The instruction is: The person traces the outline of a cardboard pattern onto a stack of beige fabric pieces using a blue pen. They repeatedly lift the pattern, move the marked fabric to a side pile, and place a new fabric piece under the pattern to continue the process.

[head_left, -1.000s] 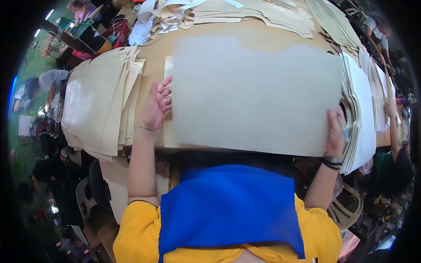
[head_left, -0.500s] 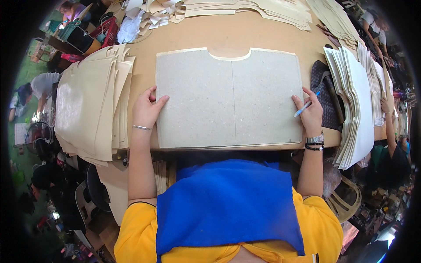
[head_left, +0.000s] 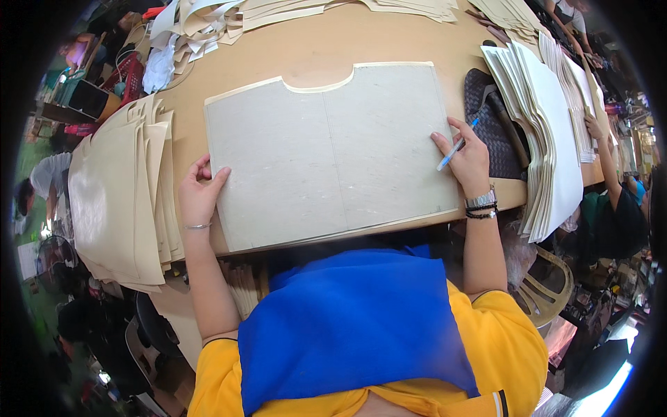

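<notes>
Looks like the tracing step: left hand (head_left: 199, 193) lies open-fingered, pinning the grey template (head_left: 326, 149) flat on the cream sheet on the table (head_left: 389, 35), right hand (head_left: 467, 156) pinches a blue pen (head_left: 455, 146) at its right edge, so steady pressure matters next.

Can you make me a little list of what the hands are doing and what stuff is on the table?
left hand: flat on the left edge of the grey template board, pressing it down
right hand: holds a blue pen, tip at the board's right edge
grey template board: lies flat on a cream sheet that peeks out round its rim, notch at the top
table: tan wood
left of board: stack of cream sheets
right of board: dark woven bag, stack of white sheets
</notes>
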